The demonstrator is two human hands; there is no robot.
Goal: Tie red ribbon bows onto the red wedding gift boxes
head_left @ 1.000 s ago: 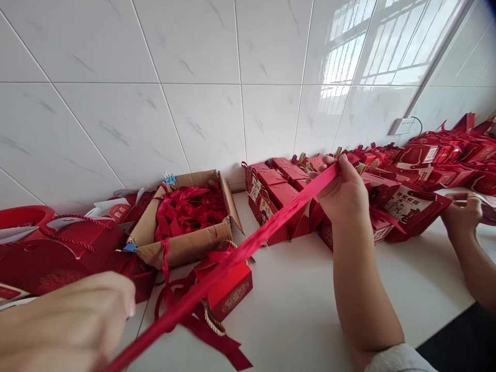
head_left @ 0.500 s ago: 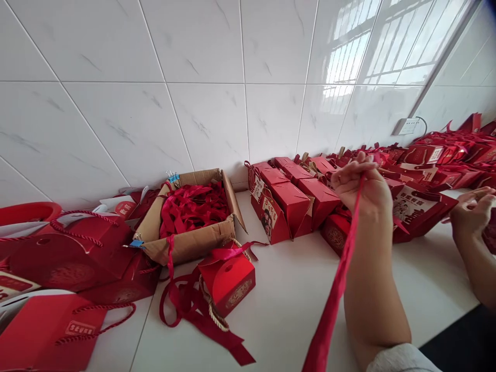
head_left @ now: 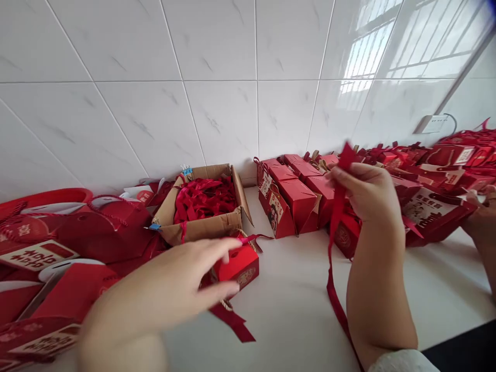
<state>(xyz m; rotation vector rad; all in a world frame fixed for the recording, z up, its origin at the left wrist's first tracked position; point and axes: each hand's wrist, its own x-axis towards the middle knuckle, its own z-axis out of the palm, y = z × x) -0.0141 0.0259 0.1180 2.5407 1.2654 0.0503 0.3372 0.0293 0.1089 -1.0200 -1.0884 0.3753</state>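
Note:
My right hand point(head_left: 370, 191) is raised in front of the rows of boxes, pinching a dark red ribbon point(head_left: 336, 227). One end of it sticks up above the fingers and the rest hangs down past the forearm. To the left, my left hand point(head_left: 189, 271) is stretched over a small red gift box point(head_left: 248, 266), thumb and fingers apart on its near left side. Whether the fingertips touch the box is unclear. A loose ribbon point(head_left: 234, 323) and part of a gold cord show beside the box; the hand hides the rest.
Behind the small box stands a cardboard box point(head_left: 211, 226) full of red ribbons. Red gift boxes point(head_left: 296, 201) line the white tiled wall. More red bags point(head_left: 104, 232) crowd the left. Another person's hand point(head_left: 480, 214) is at the far right by a red box point(head_left: 437, 217).
My left hand has come into view over the small box. The ribbon, stretched tight before, now hangs loose from my right hand, which has turned. The view has shifted slightly left.

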